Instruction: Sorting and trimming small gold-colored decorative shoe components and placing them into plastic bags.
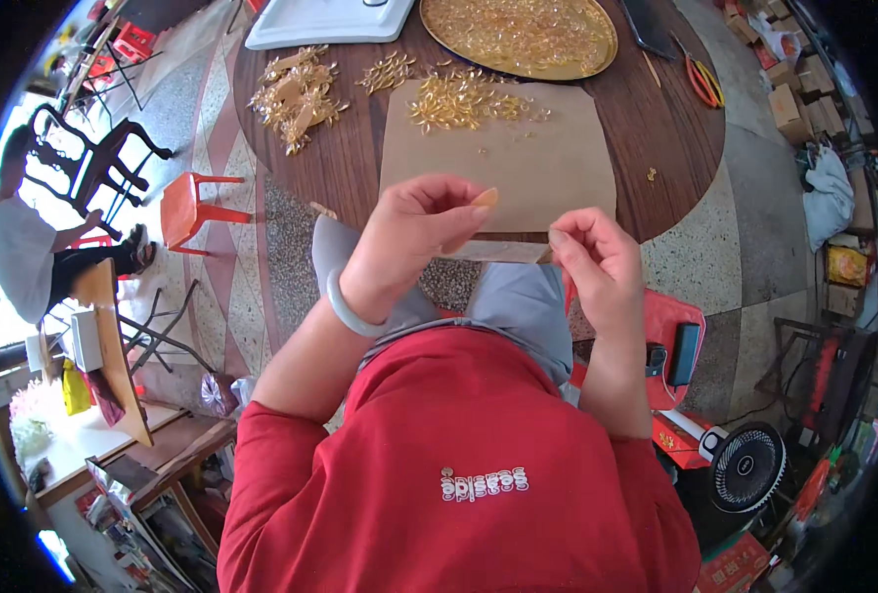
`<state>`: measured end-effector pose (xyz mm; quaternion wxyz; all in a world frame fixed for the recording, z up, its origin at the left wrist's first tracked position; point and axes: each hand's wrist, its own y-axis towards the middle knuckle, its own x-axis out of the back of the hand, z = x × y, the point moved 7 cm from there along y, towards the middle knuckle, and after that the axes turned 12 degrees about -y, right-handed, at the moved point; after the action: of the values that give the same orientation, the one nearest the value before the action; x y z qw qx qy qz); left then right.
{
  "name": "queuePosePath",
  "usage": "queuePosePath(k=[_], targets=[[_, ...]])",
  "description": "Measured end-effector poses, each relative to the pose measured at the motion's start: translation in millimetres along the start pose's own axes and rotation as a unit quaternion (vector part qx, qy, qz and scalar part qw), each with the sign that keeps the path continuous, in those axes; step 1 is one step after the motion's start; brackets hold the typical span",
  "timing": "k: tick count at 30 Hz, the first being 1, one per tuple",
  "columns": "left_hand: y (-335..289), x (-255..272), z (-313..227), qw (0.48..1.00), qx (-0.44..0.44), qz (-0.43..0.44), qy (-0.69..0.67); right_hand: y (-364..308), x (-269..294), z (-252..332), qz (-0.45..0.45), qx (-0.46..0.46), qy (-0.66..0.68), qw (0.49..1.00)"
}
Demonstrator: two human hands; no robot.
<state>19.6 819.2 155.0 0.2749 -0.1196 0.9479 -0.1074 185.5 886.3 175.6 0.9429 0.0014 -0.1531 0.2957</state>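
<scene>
My left hand, with a pale bangle at the wrist, and my right hand are raised between my lap and the table edge. A thin, flat, brownish-grey strip spans the gap between them. My right thumb and finger pinch its right end. The left fingers close round its other end, partly hiding it. A yellowish spot shows at the left thumb tip; whether it is a small piece or the nail, I cannot tell. Beyond my hands lies a brown paper sheet with a pile of small shiny gold pieces on it.
On the round wooden table are a gold-rimmed tray of gold pieces, a white tray, another pile with brown bits, and pliers. A red stool and a seated person are left; a fan stands right.
</scene>
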Motion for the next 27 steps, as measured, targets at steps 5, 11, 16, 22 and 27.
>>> queuePosePath(k=[5, 11, 16, 22, 27], targets=[[-19.9, 9.9, 28.9, 0.977, 0.057, -0.017, -0.204, 5.2, -31.3, 11.0, 0.005, 0.109, -0.031, 0.994], [-33.3, 13.7, 30.7, 0.968, 0.057, 0.000, -0.243, 2.0, -51.6, 9.4, 0.007, 0.157, -0.086, 0.984], [-34.5, 20.5, 34.7, 0.965, 0.075, 0.018, -0.251, -1.5, -56.5, 9.2, 0.005, 0.155, -0.093, 0.983], [-33.1, 21.8, 37.8, 0.969, 0.069, 0.002, -0.239, -1.3, -59.0, 6.8, 0.012, 0.157, -0.104, 0.982], [-30.9, 20.1, 40.3, 0.971, 0.074, 0.012, -0.227, 0.2, -58.0, 4.9, 0.016, 0.168, -0.115, 0.979]])
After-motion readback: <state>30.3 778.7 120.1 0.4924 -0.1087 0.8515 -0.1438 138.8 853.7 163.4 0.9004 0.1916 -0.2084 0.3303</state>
